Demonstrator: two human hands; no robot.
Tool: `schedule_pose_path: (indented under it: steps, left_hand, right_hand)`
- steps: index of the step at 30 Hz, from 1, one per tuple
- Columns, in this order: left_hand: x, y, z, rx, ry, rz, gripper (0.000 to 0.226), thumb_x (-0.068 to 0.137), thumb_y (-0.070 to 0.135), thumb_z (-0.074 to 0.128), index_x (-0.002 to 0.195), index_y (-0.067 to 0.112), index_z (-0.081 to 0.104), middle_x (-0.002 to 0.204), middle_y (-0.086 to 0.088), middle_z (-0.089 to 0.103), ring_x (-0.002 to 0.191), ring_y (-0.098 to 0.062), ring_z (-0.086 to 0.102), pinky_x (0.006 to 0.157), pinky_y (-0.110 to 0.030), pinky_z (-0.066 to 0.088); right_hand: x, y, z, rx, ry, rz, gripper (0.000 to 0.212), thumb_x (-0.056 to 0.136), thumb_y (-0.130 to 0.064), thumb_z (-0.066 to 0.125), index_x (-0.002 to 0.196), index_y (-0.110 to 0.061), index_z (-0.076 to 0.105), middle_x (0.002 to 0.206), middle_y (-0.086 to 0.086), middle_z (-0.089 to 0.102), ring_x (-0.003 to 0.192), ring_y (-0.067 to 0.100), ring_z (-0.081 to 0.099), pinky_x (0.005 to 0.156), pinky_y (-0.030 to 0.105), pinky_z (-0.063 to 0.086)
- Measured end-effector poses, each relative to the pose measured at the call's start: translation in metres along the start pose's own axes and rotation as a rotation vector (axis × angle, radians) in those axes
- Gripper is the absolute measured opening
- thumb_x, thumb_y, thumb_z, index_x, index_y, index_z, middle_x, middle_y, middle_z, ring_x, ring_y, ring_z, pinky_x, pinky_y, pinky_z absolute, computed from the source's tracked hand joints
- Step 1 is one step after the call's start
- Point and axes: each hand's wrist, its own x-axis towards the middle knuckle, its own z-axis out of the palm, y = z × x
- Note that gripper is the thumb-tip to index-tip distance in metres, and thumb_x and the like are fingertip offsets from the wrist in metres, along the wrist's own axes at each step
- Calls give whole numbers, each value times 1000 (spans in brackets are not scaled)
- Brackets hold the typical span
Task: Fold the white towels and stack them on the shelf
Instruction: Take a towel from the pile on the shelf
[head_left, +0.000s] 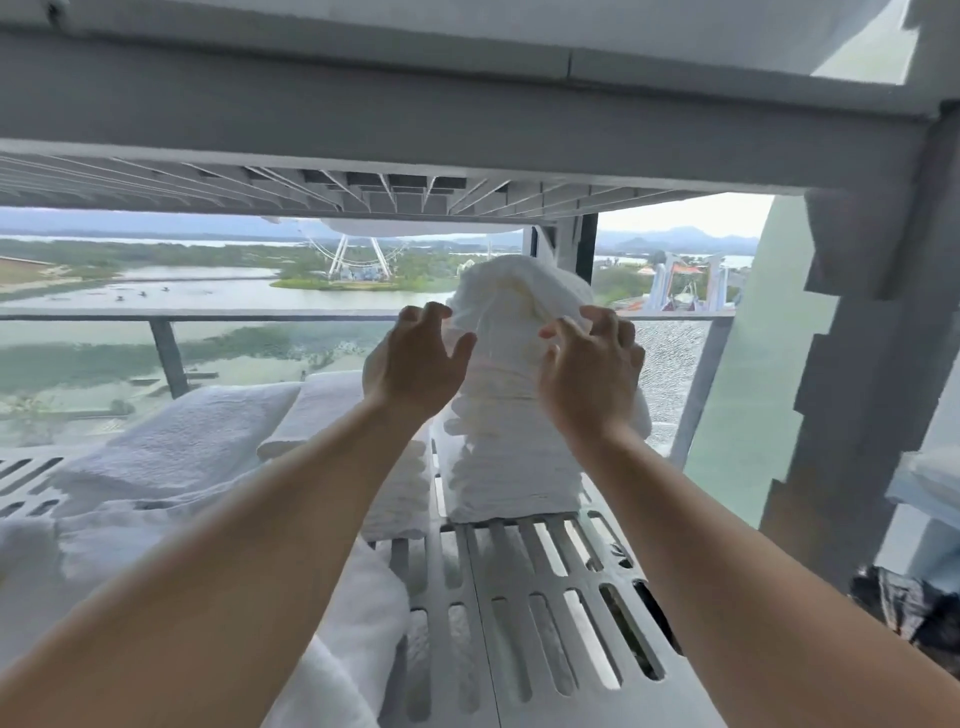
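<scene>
Your right hand (592, 369) pinches the top towel (511, 304) of the pile (511, 467) on the shelf (524, 623). Your left hand (415, 364) touches it, grip unclear.

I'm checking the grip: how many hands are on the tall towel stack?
2. The left hand curls its fingers against the upper left of the tall towel stack; the right hand curls against its upper right. No other hand is in view.
</scene>
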Motion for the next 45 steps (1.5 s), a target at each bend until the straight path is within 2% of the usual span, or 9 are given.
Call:
schedule_pose_path:
  steps: [3, 7, 12, 16, 20, 23, 31, 38, 45]
  left_hand:
    - [5, -1, 4, 9, -57, -7, 46, 94, 55, 51, 132, 30, 57, 134, -4, 55, 110, -26, 62, 78, -35, 46]
    - [9, -2, 6, -53, -92, -72, 40, 93, 46, 59, 128, 28, 62, 136, -6, 51, 113, -26, 59, 82, -31, 41]
    - [16, 0, 4, -161, -81, -57, 30, 89, 33, 69, 117, 23, 68, 127, -7, 53, 110, -27, 59, 83, -27, 40]
    - [16, 0, 1, -188, -65, -33, 25, 89, 23, 69, 114, 20, 71, 125, -8, 54, 105, -26, 60, 82, -27, 41]
    - [15, 3, -4, -208, -23, -13, 25, 91, 13, 64, 114, 21, 71, 124, -7, 57, 102, -26, 62, 81, -26, 43]
    - [12, 5, -11, -224, 1, 14, 25, 92, 10, 63, 113, 19, 72, 123, -7, 59, 101, -25, 63, 83, -26, 45]
    - [6, 10, -32, -346, 67, 19, 25, 92, 9, 64, 112, 19, 74, 122, -3, 61, 93, -13, 60, 78, -17, 36]
    - [-12, 2, -42, -433, 76, 21, 26, 91, 9, 64, 111, 21, 75, 122, 0, 60, 99, -15, 62, 80, -17, 36]
    - [-36, -5, -50, -513, 79, 17, 26, 90, 6, 61, 107, 20, 76, 120, 2, 60, 101, -14, 63, 82, -20, 43]
  right_hand:
    - [4, 3, 7, 4, -53, 64, 40, 89, -23, 56, 130, -23, 56, 146, 12, 46, 134, 36, 37, 108, 47, 32]
    - [8, 2, 10, -38, -140, 116, 30, 95, -26, 47, 118, -21, 66, 146, 19, 46, 125, 41, 44, 107, 47, 34]
    - [9, -1, 12, -70, -160, 129, 35, 94, -19, 43, 121, -10, 62, 149, 12, 46, 126, 38, 43, 106, 46, 32]
    - [7, -6, 13, -47, -130, 126, 37, 94, -18, 44, 127, -8, 58, 147, 10, 46, 126, 37, 43, 103, 50, 35]
    - [4, -12, 8, -6, -148, 158, 54, 94, -15, 45, 147, -8, 39, 155, 8, 31, 131, 36, 36, 103, 54, 38]
    - [2, -16, 2, 15, -168, 184, 62, 94, -14, 46, 153, -9, 29, 158, 8, 22, 135, 34, 30, 106, 55, 38]
    - [-3, -38, -25, 12, -141, 142, 61, 94, -9, 45, 153, -7, 28, 159, 6, 19, 137, 35, 28, 106, 60, 38]
    - [-24, -47, -36, 1, -90, 100, 63, 92, 2, 42, 153, -8, 31, 160, 8, 21, 135, 36, 32, 107, 56, 40]
    - [-50, -46, -44, -48, -28, 33, 68, 89, 11, 42, 153, -8, 31, 160, 11, 22, 138, 35, 32, 114, 43, 33]
